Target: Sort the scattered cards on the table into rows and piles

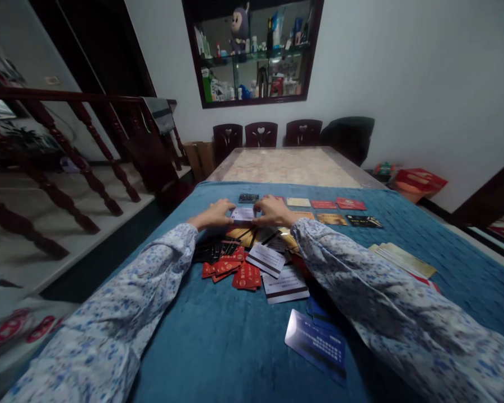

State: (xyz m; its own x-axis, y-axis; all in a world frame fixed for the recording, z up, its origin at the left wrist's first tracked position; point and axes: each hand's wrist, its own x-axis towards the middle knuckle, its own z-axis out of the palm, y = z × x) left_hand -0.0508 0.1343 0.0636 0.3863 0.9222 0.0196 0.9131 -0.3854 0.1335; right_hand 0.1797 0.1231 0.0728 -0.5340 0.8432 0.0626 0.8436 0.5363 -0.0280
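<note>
Between my two hands is a pale lilac card (243, 214), close to the cloth below a black card (248, 198). My left hand (215, 215) pinches its left edge, and my right hand (272, 211) pinches the right edge. Nearer me lies a loose heap: black cards (212, 251), red cards (247, 276), gold cards (242, 237) and white striped cards (286, 284). To the right of my right hand, rows hold a cream card (298, 202), red cards (351, 204), an orange-gold card (331, 219) and another black card (363, 221). My right forearm hides part of the heap.
A blue cloth (201, 347) covers the near part of the table (289, 165). Blue cards (317, 344) lie close to me, and a stack of pale cards (403, 258) sits at the right. Chairs (261, 135) stand behind the table; a wooden railing (79, 120) runs along the left.
</note>
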